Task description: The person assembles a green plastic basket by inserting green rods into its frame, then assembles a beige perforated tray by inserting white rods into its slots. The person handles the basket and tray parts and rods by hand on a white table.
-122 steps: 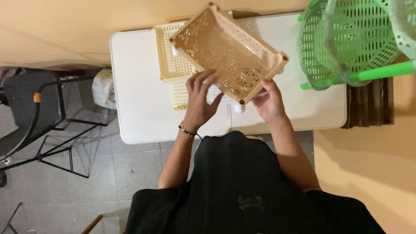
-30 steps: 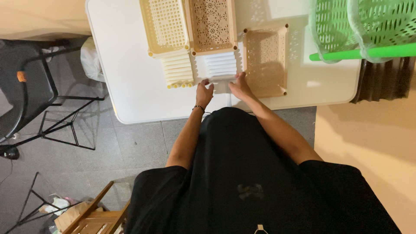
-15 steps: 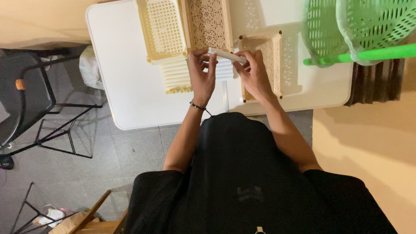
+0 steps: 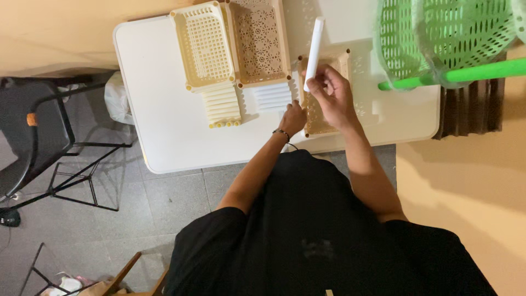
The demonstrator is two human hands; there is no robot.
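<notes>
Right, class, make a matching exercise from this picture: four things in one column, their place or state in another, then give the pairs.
Things:
1. white tube
2. cream basket
3. green basket
4. black chair

Places or states:
A. on the floor left of the table
B. held up in the right hand
C. at the table's right end
D. leftmost basket on the table

Pairs: 1-B, 2-D, 3-C, 4-A

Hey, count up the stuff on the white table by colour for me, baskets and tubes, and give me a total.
Cream or tan shelf baskets: 3, pale one, tan one, tan one under the hands.
Green baskets: at least 2, overlapping.
White tubes: 1 in the right hand, plus a white row.
Cream tubes: one row, number unclear.
Total: 5 baskets, tubes uncountable.
</notes>
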